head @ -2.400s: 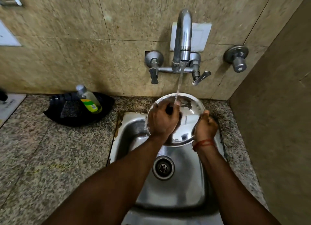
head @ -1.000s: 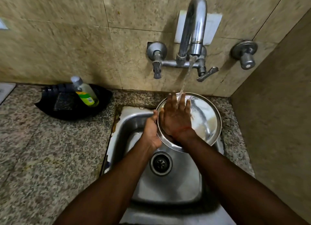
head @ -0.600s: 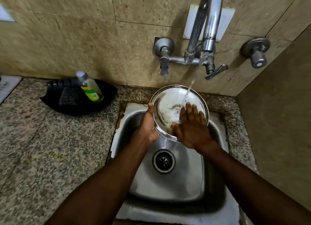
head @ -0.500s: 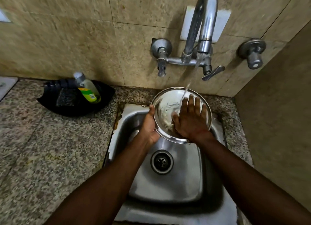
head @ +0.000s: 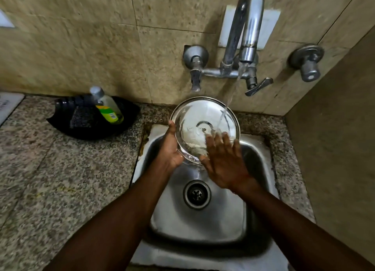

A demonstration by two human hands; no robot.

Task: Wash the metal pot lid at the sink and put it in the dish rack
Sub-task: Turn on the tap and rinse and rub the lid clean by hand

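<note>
the metal pot lid (head: 199, 124) is clamped at its 8 o'clock rim by the left grip (head: 169, 151); the right grip (head: 224, 163) is spread flat against it at 5 o'clock under running water (head: 228, 102)

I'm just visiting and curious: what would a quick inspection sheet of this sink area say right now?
Surface: speckled granite counter around a steel sink; drain open.
Job's things: metal pot lid held tilted over the sink, water from the tap falling on it, suds on its lower part. No dish rack in view.
Clutter: black tray on the counter holding a soap bottle and a dark scrub pad.
Fingers: left hand grips the lid's left rim; right hand lies flat and open, fingers on the lid's lower face.
Cables: nothing seen.
Surroundings: beige tiled wall, a separate wall valve at right.
</note>
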